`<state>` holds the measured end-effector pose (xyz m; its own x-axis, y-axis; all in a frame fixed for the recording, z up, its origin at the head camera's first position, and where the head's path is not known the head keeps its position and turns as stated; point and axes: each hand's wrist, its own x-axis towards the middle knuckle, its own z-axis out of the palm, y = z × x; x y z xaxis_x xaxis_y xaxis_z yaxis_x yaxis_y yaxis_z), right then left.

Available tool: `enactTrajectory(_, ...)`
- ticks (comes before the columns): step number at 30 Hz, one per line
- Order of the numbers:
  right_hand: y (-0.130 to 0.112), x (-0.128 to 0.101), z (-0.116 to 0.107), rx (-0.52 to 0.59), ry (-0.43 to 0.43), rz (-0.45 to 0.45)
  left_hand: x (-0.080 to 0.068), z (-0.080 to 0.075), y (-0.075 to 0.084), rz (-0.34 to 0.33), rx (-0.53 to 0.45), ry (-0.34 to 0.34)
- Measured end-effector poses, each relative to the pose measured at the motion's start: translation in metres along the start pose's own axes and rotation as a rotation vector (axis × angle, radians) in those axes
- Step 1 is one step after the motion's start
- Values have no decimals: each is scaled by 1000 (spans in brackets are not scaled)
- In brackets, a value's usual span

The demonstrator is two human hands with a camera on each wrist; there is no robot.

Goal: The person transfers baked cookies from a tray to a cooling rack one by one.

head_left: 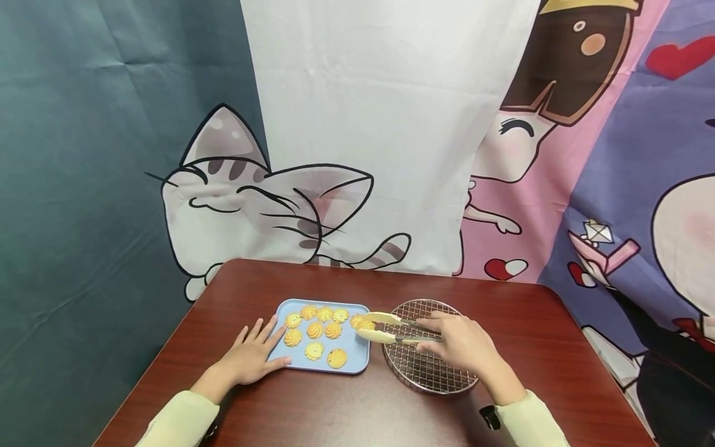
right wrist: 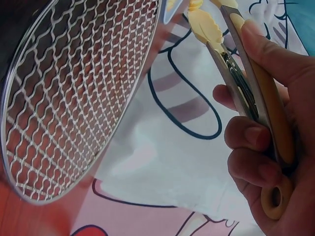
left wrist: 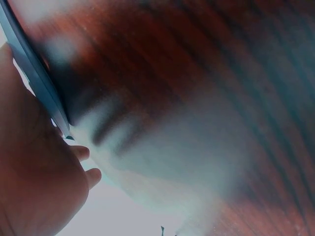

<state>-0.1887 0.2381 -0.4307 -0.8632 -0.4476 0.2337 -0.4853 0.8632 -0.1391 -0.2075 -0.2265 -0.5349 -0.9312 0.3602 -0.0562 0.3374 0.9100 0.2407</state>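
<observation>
My left hand (head_left: 248, 359) lies with spread, fairly straight fingers against the left edge of a light blue tray (head_left: 357, 363). Several golden swirled cookies (head_left: 315, 330) sit on that tray. In my right hand (head_left: 462, 341) I grip a pair of tongs (head_left: 404, 340) with cream tips and metal arms. The tips are parted and reach over the tray's right edge, beside cookies (head_left: 356, 320) there; whether they touch them I cannot tell. In the right wrist view, thumb and curled fingers wrap the tong handles (right wrist: 275, 118).
A round wire rack (head_left: 430, 372) stands right of the tray, beneath my right hand and the tongs. Both rest on a reddish-brown wooden table (head_left: 279, 410). A printed cloth (head_left: 391, 124) hangs behind the table's far edge.
</observation>
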Motion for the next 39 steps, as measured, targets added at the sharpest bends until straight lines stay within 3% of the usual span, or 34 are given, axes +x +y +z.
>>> enactTrajectory(10, 13, -10, -7, 5, 6, 37, -3, -1, 0, 30, -36, 8)
enactTrajectory(25, 29, -24, -14, 0, 43, 73, 1, 7, -6, 12, -3, 13)
enactTrajectory(39, 44, -33, -17, -2, 2, 164, -1, 3, -4, 15, -14, 13)
